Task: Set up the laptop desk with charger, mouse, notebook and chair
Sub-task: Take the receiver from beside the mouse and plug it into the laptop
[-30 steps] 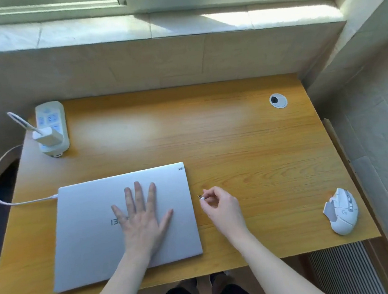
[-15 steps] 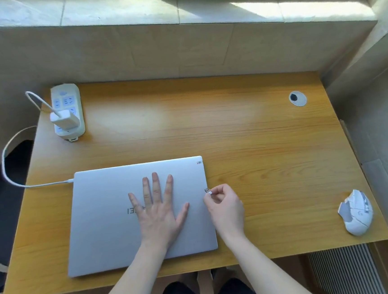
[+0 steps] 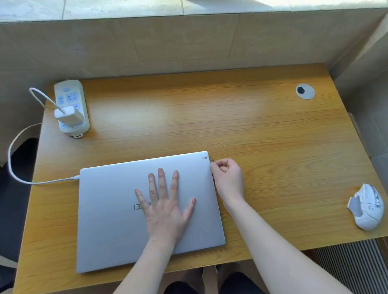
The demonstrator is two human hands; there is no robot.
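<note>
A closed silver laptop [image 3: 114,212] lies at the front left of the wooden desk [image 3: 246,137]. My left hand [image 3: 163,201] rests flat on its lid, fingers spread. My right hand [image 3: 228,176] pinches a tiny USB receiver [image 3: 212,160] against the laptop's right edge near the back corner. A white charger brick [image 3: 68,113] sits plugged into a white power strip [image 3: 72,108] at the back left; its white cable [image 3: 14,167] loops off the desk into the laptop's left side. A white mouse [image 3: 367,206] lies at the front right corner.
A grey cable grommet [image 3: 305,91] sits in the desk's back right. A dark chair [image 3: 3,205] stands to the left of the desk. A tiled wall and sill run behind, a tiled wall on the right, and a radiator grille [image 3: 354,271] below the front right.
My right hand moved the small receiver from the desk beside the laptop up to the laptop's right edge near its back corner. The left hand stayed flat on the lid. The camera tilted down.
</note>
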